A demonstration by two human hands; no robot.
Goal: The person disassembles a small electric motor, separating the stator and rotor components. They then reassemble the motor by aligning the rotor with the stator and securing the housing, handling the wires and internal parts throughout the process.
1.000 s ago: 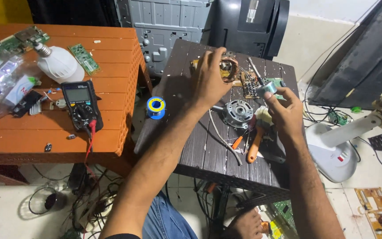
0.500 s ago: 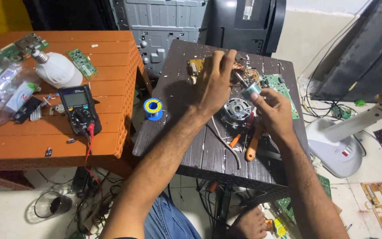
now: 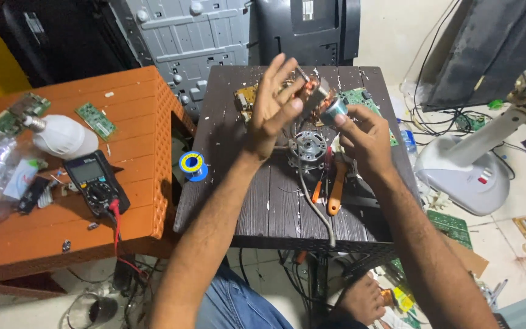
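Observation:
My right hand [image 3: 365, 139] holds up a small motor part [image 3: 319, 96] with copper windings and a silver cylindrical end, pinched at the fingertips above the dark table [image 3: 257, 201]. My left hand [image 3: 273, 103] is raised right beside it with fingers spread, the fingertips at the copper windings but not closed on them. Below the hands a round metal motor housing [image 3: 309, 148] lies on the table, with a grey cable running from it toward the front edge.
Orange-handled pliers [image 3: 336, 190] and a small screwdriver [image 3: 316, 190] lie by the housing. A solder spool [image 3: 192, 165] and circuit boards [image 3: 368, 100] share the dark table. The orange table [image 3: 135, 225] holds a multimeter [image 3: 95, 184] and a white bulb [image 3: 63, 137]. A white fan base [image 3: 467, 176] stands right.
Both hands have lifted off the table. The motor part, earlier low near the housing, is now held up in my right hand, and my left hand has opened beside it.

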